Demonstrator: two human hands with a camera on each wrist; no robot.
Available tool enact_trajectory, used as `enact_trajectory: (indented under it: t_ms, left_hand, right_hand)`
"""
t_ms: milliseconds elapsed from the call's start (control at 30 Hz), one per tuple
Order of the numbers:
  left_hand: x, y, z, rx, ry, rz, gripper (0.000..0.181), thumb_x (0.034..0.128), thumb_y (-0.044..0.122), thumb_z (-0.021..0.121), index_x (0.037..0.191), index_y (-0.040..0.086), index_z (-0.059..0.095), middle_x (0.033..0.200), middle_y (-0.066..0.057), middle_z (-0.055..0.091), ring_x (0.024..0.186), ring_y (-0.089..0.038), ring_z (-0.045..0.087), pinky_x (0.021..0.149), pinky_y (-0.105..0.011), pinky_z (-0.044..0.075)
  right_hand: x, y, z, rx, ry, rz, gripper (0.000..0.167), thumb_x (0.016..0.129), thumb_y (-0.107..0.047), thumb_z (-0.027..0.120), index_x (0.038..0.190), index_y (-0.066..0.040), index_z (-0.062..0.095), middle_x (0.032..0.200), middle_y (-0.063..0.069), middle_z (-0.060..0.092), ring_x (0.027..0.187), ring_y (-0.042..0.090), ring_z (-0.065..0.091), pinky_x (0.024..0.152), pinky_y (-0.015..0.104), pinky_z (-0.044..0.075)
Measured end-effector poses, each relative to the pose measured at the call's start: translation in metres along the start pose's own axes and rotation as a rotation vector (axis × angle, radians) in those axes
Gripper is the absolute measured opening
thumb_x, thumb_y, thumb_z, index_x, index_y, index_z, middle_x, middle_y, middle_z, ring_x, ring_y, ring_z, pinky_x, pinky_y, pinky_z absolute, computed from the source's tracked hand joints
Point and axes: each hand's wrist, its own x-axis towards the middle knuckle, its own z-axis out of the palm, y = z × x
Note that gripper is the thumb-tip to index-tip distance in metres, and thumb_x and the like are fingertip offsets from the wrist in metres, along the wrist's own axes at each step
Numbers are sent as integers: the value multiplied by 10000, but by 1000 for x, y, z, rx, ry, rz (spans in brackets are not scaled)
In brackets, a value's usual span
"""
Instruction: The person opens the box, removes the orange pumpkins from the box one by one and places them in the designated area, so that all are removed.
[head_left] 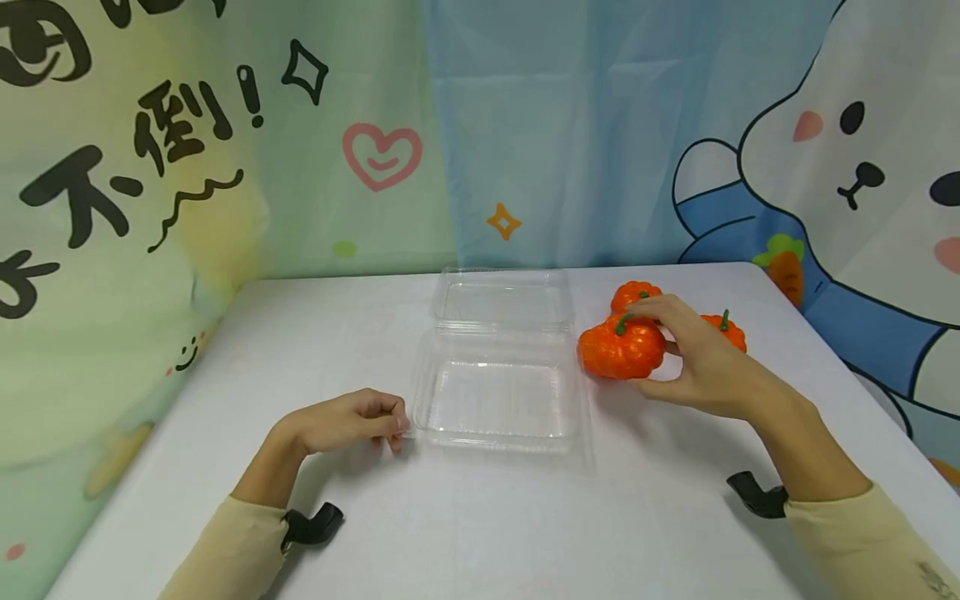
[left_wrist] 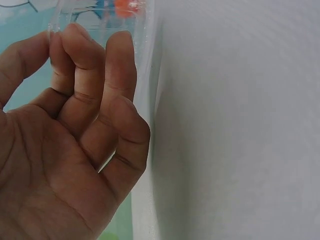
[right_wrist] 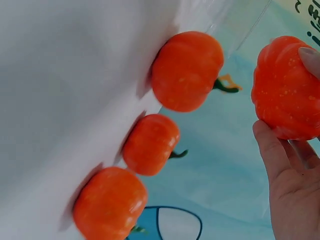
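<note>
My right hand (head_left: 708, 367) grips a small orange pumpkin (head_left: 621, 348) with a green stem, fingers on its far side and thumb on the near side. In the right wrist view the held pumpkin (right_wrist: 286, 89) is raised off the table. A clear plastic clamshell box (head_left: 495, 442) lies unfolded in the middle, its lid (head_left: 502, 325) laid back. My left hand (head_left: 348, 423) pinches the box's left edge between thumb and forefinger. The left wrist view shows that hand (left_wrist: 75, 130) with its other fingers bent.
Three more pumpkins stand on the table: a larger one (right_wrist: 187, 71), a smaller one (right_wrist: 151, 145) and another (right_wrist: 111, 204). The white-covered table (head_left: 480, 533) ends at a printed cloth backdrop (head_left: 525, 125).
</note>
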Motion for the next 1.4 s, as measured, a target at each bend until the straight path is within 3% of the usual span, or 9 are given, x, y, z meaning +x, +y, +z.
enact_trajectory:
  t_ms: [133, 267, 467, 633, 800, 933, 1033, 1200, 1400]
  left_hand:
    - [1, 0, 1, -9, -1, -5, 253, 1055, 197, 525, 904, 6, 591, 901, -106, 699, 932, -258, 628, 814, -326, 505]
    - [0, 1, 1, -12, 6, -11, 263, 1056, 211, 533, 909, 3, 597, 892, -92, 697, 929, -256, 619, 815, -326, 507]
    - [-1, 1, 0, -3, 7, 0, 267, 1060, 207, 529, 909, -4, 593, 897, -92, 695, 924, -269, 628, 804, -331, 506]
    - [0, 1, 0, 3, 9, 5, 264, 1063, 207, 528, 903, 7, 591, 901, -92, 697, 921, -278, 631, 799, -329, 506]
    - [0, 0, 0, 0, -6, 5, 261, 1065, 208, 528, 909, 11, 600, 906, -91, 698, 917, -277, 629, 790, -328, 511]
    - [0, 1, 0, 0, -10, 15, 263, 1067, 206, 525, 906, 10, 598, 902, -99, 698, 911, -285, 628, 780, -327, 518]
    - [0, 1, 1, -3, -6, 11, 268, 1068, 209, 524, 904, 10, 597, 895, -101, 699, 908, -287, 621, 782, -328, 517]
    - [-1, 1, 2, -6, -9, 0, 263, 1067, 202, 523, 909, 7, 598, 902, -106, 700, 916, -290, 622, 794, -335, 516]
    - [-2, 3, 2, 6, 3, 10, 257, 1063, 201, 529, 901, 11, 590, 901, -109, 698, 911, -287, 625, 796, -341, 515]
  right_hand:
    - [-12, 5, -5, -44, 12, 52, 747, 738, -131, 929, 1351, -122, 502, 1361, 17, 507, 1237, 217, 527, 899, 365, 587]
    - [-22, 13, -7, -48, 24, 68, 748, 745, -161, 931, 1355, -113, 502, 1358, 12, 516, 1227, 184, 524, 890, 107, 469]
    - [-31, 20, -8, -56, 26, 70, 764, 770, -205, 919, 1370, -56, 471, 1323, 81, 546, 1192, 287, 579, 890, 221, 551]
    - [-39, 27, -8, -74, 29, 91, 786, 771, -238, 920, 1381, -60, 457, 1338, 120, 557, 1184, 339, 589, 899, 45, 387]
    - [-48, 32, -9, -83, 15, 126, 811, 758, -238, 929, 1393, -82, 450, 1350, 133, 565, 1156, 345, 603, 890, 157, 506]
    - [-53, 36, -9, -76, 3, 146, 832, 747, -173, 931, 1402, -56, 432, 1366, 169, 551, 1150, 377, 610, 874, 389, 597]
    - [-56, 41, -8, -53, -12, 169, 842, 741, -112, 922, 1408, -23, 415, 1383, 215, 519, 1163, 432, 591, 837, 566, 565]
    - [-61, 47, -5, -31, -44, 220, 861, 760, -115, 908, 1443, -9, 395, 1426, 258, 450, 1211, 495, 529, 825, 590, 557]
    - [-63, 53, -4, -43, -33, 181, 811, 732, -70, 916, 1395, -12, 453, 1391, 212, 460, 1219, 455, 525, 859, 586, 521]
